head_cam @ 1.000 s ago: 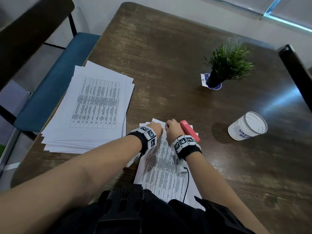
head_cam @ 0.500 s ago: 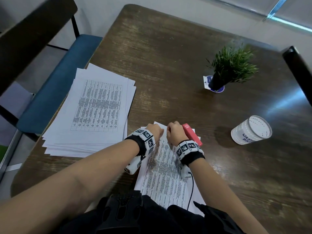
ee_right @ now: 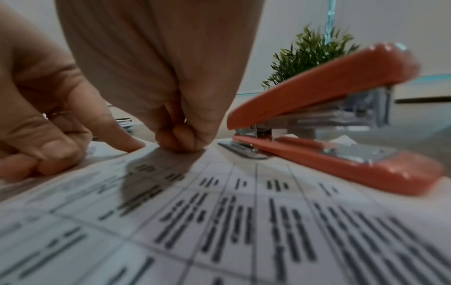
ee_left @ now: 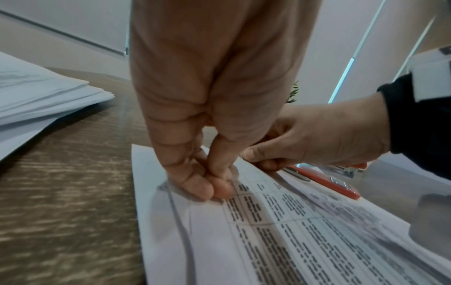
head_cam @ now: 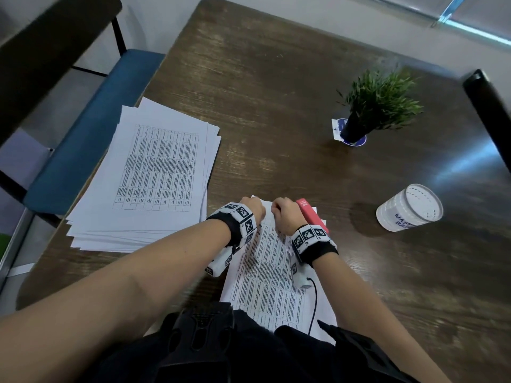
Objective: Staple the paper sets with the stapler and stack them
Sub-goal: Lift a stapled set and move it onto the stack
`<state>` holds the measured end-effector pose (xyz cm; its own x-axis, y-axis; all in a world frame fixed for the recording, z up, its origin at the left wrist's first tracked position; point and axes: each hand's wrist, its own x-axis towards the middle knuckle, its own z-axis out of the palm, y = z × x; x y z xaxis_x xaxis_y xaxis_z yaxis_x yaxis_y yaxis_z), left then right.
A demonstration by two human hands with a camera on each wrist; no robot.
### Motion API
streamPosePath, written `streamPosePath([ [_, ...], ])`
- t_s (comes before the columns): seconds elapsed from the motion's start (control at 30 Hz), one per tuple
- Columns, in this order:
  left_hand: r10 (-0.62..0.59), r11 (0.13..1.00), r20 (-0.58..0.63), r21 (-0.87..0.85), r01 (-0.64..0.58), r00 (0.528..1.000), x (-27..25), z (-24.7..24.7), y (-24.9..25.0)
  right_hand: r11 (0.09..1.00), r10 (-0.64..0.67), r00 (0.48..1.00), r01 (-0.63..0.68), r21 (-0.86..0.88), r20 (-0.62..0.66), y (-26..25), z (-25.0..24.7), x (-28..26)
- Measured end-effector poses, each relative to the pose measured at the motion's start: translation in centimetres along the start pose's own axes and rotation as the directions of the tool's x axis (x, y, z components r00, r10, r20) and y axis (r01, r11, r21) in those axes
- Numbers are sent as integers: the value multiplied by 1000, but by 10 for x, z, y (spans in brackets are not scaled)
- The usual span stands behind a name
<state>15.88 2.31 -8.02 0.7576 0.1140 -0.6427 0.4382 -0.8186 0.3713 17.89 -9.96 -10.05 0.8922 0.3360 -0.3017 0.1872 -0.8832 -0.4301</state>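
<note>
The paper set [head_cam: 265,261] lies flat on the tabletop [head_cam: 276,106] right in front of me, its far edge under both my hands. My left hand [head_cam: 253,207] has its fingers [ee_left: 195,185] curled down, tips bunched together and pressing on the far left corner of the top sheet; whether they pinch the sheet or only pin it I cannot tell. My right hand [head_cam: 284,214] sits just beside it, its fingers [ee_right: 180,140] tucked in tight and nipping at the far edge of the sheets — squaring them up, I judge, before the staple goes in. Neither hand holds the stapler [head_cam: 311,215]: it rests shut on the right side of the same sheets, just beside my right hand, its mouth pointing toward the corner I am working.

To my left, well apart, a thick stack of papers [head_cam: 149,178] sits near the tabletop's edge. Whether those are stapled sets or loose ones waiting, the pictures do not show, so I cannot count what is done. For this set, stapling and stacking are both still ahead.

Farther off on the right stand a small potted plant [head_cam: 378,100] and a white cup [head_cam: 409,207], clear of the work — nothing there I need
</note>
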Motion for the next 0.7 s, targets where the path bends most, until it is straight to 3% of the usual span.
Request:
streamPosePath([
  [0.3, 64, 998, -92, 21, -62, 994, -6, 8, -4, 977, 44, 999, -39, 211, -22, -6, -26, -16],
  [0.4, 137, 990, -95, -32, -140, 986, -5, 5, -12, 961, 131, 982, -93, 259, -134, 2, -32, -21],
  [0.47, 135, 968, -64, -204, -145, 989, -2, 7, -22, 938, 175, 966, -106, 329, -189, 7, -30, -27],
  [0.57, 105, 799, -119, -581, -155, 987, -4, 13, -26, 900, 175, 956, -60, 431, -234, 7, -28, -39],
  [0.7, 146, 557, -84, -817, -151, 986, -20, 16, -13, 885, 136, 957, 0, 465, -258, -3, -28, -50],
])
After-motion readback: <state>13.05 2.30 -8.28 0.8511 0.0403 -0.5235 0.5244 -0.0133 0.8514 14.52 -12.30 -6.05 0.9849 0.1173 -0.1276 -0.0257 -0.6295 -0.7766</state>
